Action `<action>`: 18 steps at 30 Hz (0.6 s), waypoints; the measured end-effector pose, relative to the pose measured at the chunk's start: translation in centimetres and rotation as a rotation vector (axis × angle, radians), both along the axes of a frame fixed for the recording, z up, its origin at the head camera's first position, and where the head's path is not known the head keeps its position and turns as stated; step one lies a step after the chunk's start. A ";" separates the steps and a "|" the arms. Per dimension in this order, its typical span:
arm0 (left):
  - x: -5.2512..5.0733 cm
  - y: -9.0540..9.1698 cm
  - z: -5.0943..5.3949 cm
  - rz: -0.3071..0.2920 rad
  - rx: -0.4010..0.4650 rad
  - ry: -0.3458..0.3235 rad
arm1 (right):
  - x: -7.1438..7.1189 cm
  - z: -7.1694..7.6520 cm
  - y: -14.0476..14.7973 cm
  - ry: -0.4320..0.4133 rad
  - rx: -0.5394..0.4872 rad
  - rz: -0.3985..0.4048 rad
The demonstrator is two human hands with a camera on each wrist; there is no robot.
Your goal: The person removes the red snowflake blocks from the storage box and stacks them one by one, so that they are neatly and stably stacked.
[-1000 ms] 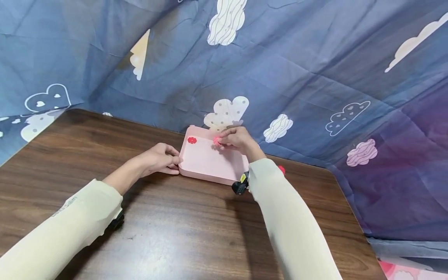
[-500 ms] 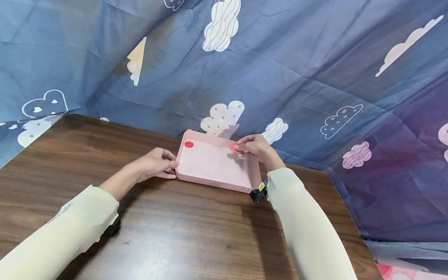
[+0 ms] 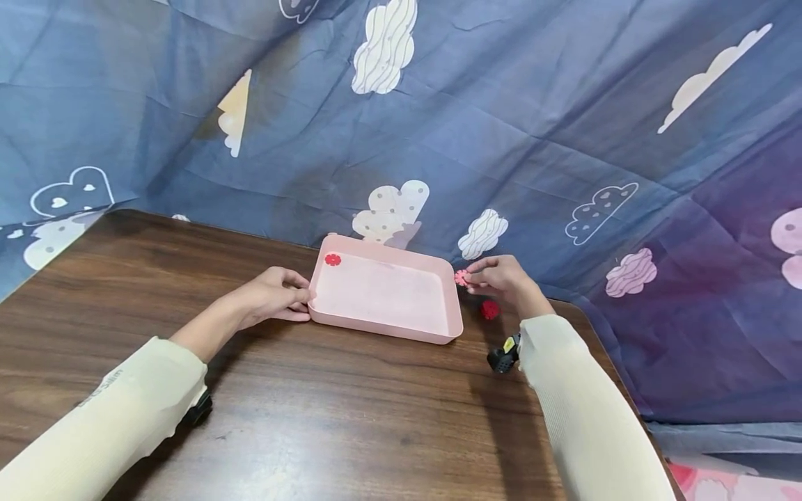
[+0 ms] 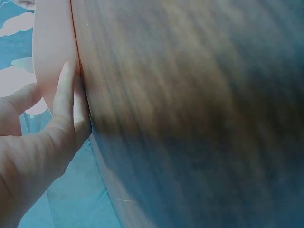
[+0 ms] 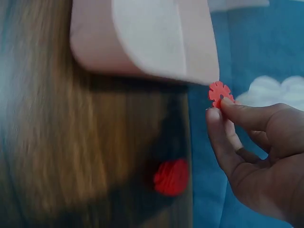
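A shallow pink tray [image 3: 382, 296] lies at the back of the table. My left hand [image 3: 276, 296] holds its left end, fingers along the outer wall; in the left wrist view the left hand's thumb [image 4: 26, 99] reaches the rim. Just outside the tray's right wall, my right hand [image 3: 504, 278] pinches a pinkish-red notched plastic disc [image 5: 219, 93] between thumb and fingers. A similar red notched disc [image 3: 333, 259] sits inside the tray's far left corner. On the table below my right hand is a red stack of notched pieces [image 5: 172, 177].
The brown wooden table [image 3: 351, 410] extends toward me, with its back edge close behind the tray. A blue cloth [image 3: 301, 139] printed with clouds hangs behind the table. A black wrist camera [image 3: 503, 355] sits below my right wrist.
My right hand has moved rightward with the disc, from over the tray to beyond its right wall. The red stack has come into fuller view. My left hand stays at the tray's left end.
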State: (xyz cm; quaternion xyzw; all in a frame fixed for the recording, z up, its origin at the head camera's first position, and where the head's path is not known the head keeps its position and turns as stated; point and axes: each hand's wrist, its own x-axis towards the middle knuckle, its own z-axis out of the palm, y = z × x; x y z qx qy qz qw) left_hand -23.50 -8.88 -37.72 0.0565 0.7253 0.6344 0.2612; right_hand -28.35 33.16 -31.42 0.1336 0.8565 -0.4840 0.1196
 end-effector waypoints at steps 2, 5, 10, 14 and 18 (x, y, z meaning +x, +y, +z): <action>0.1 0.0 -0.1 0.004 0.009 -0.004 | 0.4 -0.3 0.9 -0.007 0.007 -0.004; 0.2 0.0 -0.2 0.005 0.016 -0.012 | 0.9 -0.7 2.1 -0.021 0.008 -0.034; 0.4 -0.3 -0.4 0.009 0.003 -0.016 | 1.2 -1.1 3.1 -0.040 0.008 -0.054; 0.3 -0.3 -0.4 0.003 0.008 -0.008 | 1.6 -0.6 4.0 -0.039 0.031 -0.053; 0.1 -0.2 -0.2 -0.001 0.006 -0.007 | 2.1 0.0 4.9 -0.055 0.041 -0.050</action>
